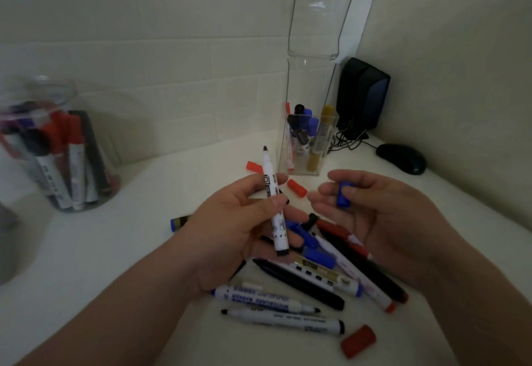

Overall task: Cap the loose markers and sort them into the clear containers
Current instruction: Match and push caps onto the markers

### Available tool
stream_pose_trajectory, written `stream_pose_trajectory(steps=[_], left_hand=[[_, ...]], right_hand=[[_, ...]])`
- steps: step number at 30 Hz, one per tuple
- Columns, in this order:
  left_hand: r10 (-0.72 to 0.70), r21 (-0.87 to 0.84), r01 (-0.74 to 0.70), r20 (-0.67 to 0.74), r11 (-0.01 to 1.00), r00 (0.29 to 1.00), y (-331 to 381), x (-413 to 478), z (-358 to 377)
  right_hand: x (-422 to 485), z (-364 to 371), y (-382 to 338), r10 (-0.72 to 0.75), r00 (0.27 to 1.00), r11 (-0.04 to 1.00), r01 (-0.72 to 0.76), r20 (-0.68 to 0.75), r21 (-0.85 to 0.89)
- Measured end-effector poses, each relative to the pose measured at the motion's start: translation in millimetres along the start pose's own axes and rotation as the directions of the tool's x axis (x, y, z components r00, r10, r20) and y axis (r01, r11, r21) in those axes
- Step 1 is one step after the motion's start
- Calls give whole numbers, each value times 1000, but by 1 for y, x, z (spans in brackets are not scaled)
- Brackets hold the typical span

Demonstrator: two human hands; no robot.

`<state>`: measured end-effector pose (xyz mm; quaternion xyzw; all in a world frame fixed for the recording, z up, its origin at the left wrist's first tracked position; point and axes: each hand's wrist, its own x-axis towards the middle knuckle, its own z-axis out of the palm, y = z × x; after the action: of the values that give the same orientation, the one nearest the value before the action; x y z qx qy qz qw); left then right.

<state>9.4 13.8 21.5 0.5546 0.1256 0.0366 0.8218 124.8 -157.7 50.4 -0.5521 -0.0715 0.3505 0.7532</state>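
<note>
My left hand grips an uncapped white marker, its dark tip pointing up and away. Just to the right, my right hand pinches a blue cap between thumb and fingers, a short gap from the marker. Under both hands lies a pile of loose markers with several blue, black and red ones, some uncapped. Loose red caps lie at the far side and at the near right. A tall clear square container holds several markers behind the pile. A round clear jar with markers stands at the left.
A black speaker with cables and a black mouse sit in the back right corner. The white table meets a tiled wall behind. The tall container's clear lid flap stands open above it.
</note>
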Motion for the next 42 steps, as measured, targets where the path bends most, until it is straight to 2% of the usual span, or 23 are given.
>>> stream_pose_trajectory(steps=[3,6,8,14,20,25,32,36,38,40,42], left_hand=[[-27,89,19,85,996,996,-3,-2,4],[13,232,-41,120,972,993,-8,-3,4],[54,309,-88,116,947,992,-10,-2,5],[162,467,-168,54,868,985,-10,-4,8],[230,559,-233,77,796,970,-8,-5,9],[264,651,-264,100,712,959,-10,-4,6],[281,671,-280,110,686,953,-9,-4,3],[289,660,-291,116,693,950,-10,-4,2],[288,661,-301,132,687,948,-11,-3,2],[296,662,-310,139,682,945,-12,-3,1],[310,661,-312,126,682,942,-12,-4,1]], right_hand=[[0,-2,0,-59,998,995,59,-6,75],[0,-3,4,-149,988,983,142,-45,-118],[-1,2,6,-213,974,966,198,-79,-166],[-4,4,7,-330,943,943,331,-43,14],[-4,1,9,-401,916,915,401,-19,43],[-2,-5,8,-416,908,901,419,50,-114],[-1,-12,6,-441,885,857,465,151,-221],[-7,-18,0,-320,920,816,389,225,-428],[-8,-18,-1,-269,936,813,347,226,-468],[-8,-17,0,-306,931,791,364,198,-492],[-5,-19,0,-405,904,709,405,137,-577]])
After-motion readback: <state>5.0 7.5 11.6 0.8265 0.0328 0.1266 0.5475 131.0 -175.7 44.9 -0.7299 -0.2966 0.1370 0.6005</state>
